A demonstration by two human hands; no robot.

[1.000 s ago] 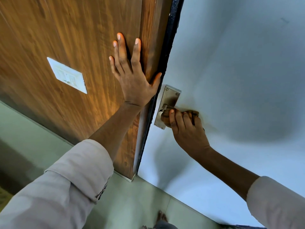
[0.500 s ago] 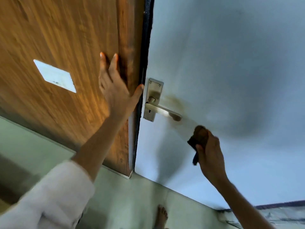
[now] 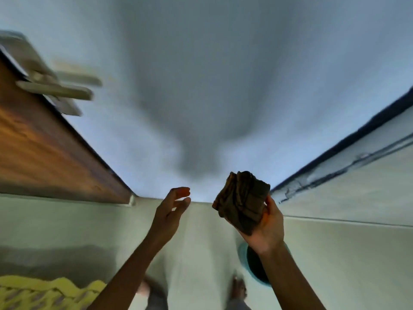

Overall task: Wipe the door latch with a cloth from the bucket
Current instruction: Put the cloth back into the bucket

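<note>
A dark brown folded cloth (image 3: 242, 201) sits bunched in my right hand (image 3: 266, 229), held up in front of the white door (image 3: 201, 86). My left hand (image 3: 171, 212) hovers just left of it, fingers apart and curled, holding nothing. The metal door latch handle (image 3: 55, 90) shows blurred at the far left, well away from both hands. Part of a teal bucket (image 3: 254, 265) peeks out on the floor behind my right wrist.
A brown wooden panel (image 3: 44, 153) runs along the left. A pale wall with a dark edge strip (image 3: 346, 175) rises at the right. A yellow woven mat (image 3: 44, 291) lies at the bottom left, and my feet (image 3: 239, 289) stand on the pale tiled floor.
My right hand has come off the latch and dropped lower with the cloth. My left hand has left the wooden panel and moved beside the cloth. The view has swung down and right.
</note>
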